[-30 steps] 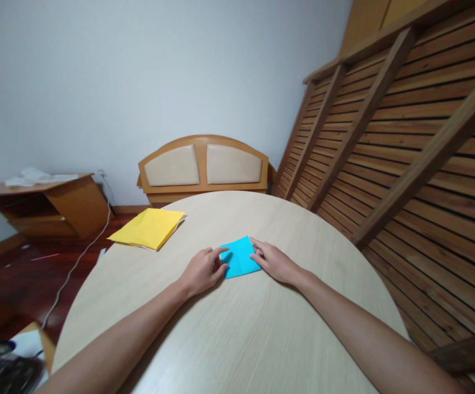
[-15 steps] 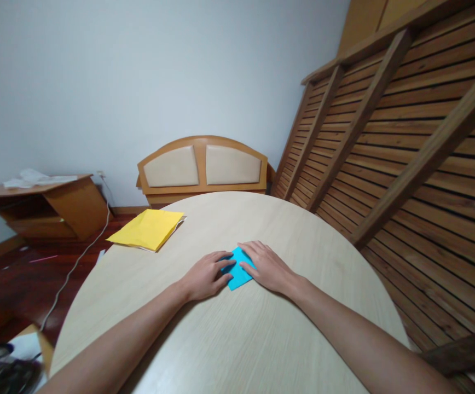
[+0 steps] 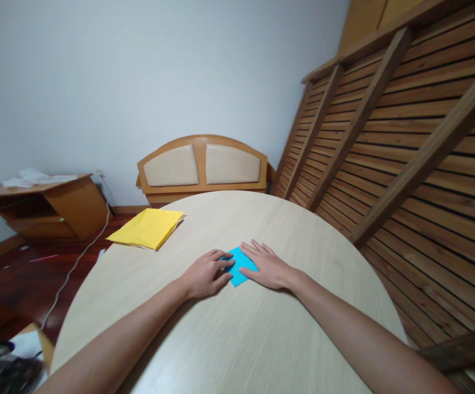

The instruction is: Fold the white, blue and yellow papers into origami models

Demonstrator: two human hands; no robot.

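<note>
a small piece of bright cyan paper (image 3: pixel 238 257), matte and straight-edged, lies flat, well in from the curved far edge of a round, pale wood-grain table surface (image 3: pixel 237 339). one corner points nearward. the left hand (image 3: pixel 208 274), loosely curved, rests fingertips on it; the right hand (image 3: pixel 268 268) lies open, fingers spread, across its right side.

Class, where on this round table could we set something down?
Bare patches of the round table lie between the left forearm and right forearm; beyond the blue paper, toward the headboard; and between right forearm and right rim. It is crowded at the blue paper, overlapped by left hand and right hand, and at the far-left rim, under the yellow paper.
</note>
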